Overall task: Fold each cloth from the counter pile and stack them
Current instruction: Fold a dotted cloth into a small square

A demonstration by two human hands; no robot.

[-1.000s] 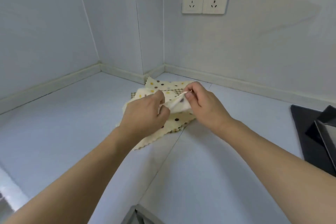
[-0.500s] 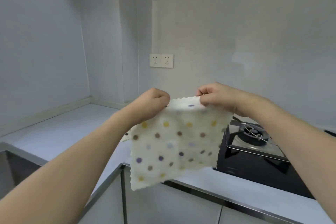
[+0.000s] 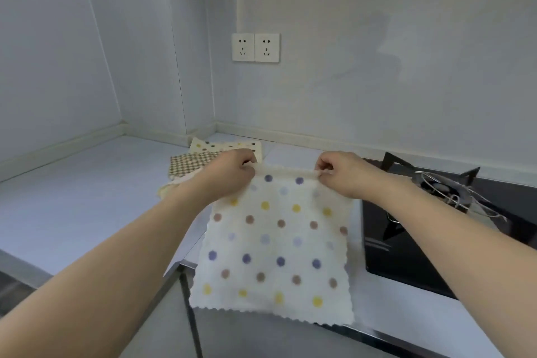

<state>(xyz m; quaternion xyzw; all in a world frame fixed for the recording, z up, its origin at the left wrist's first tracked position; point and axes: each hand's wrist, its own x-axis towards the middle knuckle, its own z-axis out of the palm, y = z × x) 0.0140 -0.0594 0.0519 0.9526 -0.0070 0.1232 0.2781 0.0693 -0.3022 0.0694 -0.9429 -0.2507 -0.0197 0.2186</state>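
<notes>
A cream cloth with coloured polka dots [image 3: 276,244] hangs spread out in front of me, its scalloped lower edge over the counter's front edge. My left hand [image 3: 229,176] pinches its top left corner and my right hand [image 3: 341,173] pinches its top right corner. Behind my left hand the pile lies on the counter [image 3: 87,197]: a brown checked cloth [image 3: 191,163] on top of another cream dotted cloth [image 3: 226,147]. My left forearm hides part of the pile.
A black gas hob [image 3: 436,229] with a metal pan support sits at the right, close to the hanging cloth. A double wall socket [image 3: 255,47] is on the back wall. Cabinet fronts [image 3: 174,314] drop below the counter edge.
I lifted the dotted cloth off the pile and opened it out between both hands. It has since come lower and closer to the counter, hanging flat.
</notes>
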